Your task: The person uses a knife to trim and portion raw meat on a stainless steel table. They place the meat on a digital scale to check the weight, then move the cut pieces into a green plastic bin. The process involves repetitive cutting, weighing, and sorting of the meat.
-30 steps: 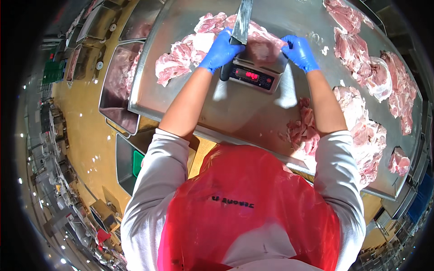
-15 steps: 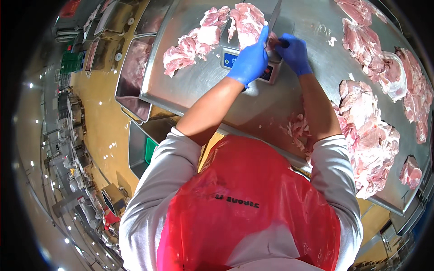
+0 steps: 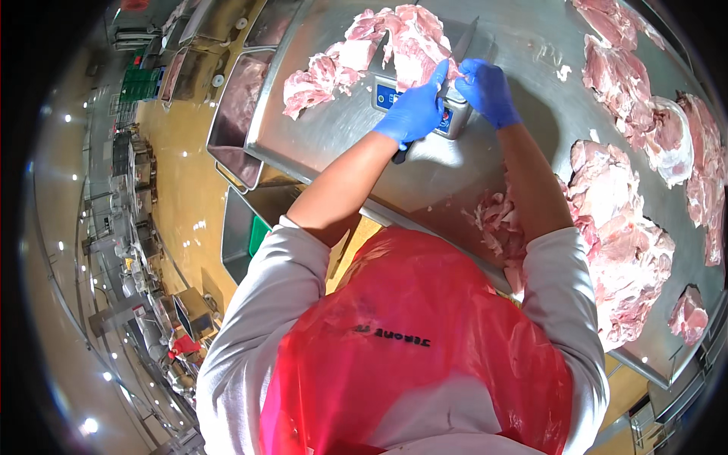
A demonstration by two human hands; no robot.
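A piece of raw meat (image 3: 415,49) lies on a small scale (image 3: 385,97) with a blue front panel, at the far middle of the metal table. My left hand (image 3: 412,115), in a blue glove, is closed on a knife whose dark handle end (image 3: 400,156) shows below the wrist. The index finger stretches forward; the narrow blade (image 3: 471,36) shows faintly beyond it, beside the meat. My right hand (image 3: 487,92), also gloved in blue, is closed with its fingertips pinching the meat's right edge. More raw meat pieces (image 3: 315,82) lie left of the scale.
Large meat cuts (image 3: 618,243) and several others cover the right side of the metal table (image 3: 318,144). Meat scraps (image 3: 497,220) lie near its front edge. A metal tub (image 3: 236,98) holding meat and a grey bin (image 3: 236,243) with something green stand at the left.
My left hand has drawn back slightly toward me and left, and the blade shows less clearly. My right hand has turned into a tighter fist at the meat's edge. The view has shifted slightly.
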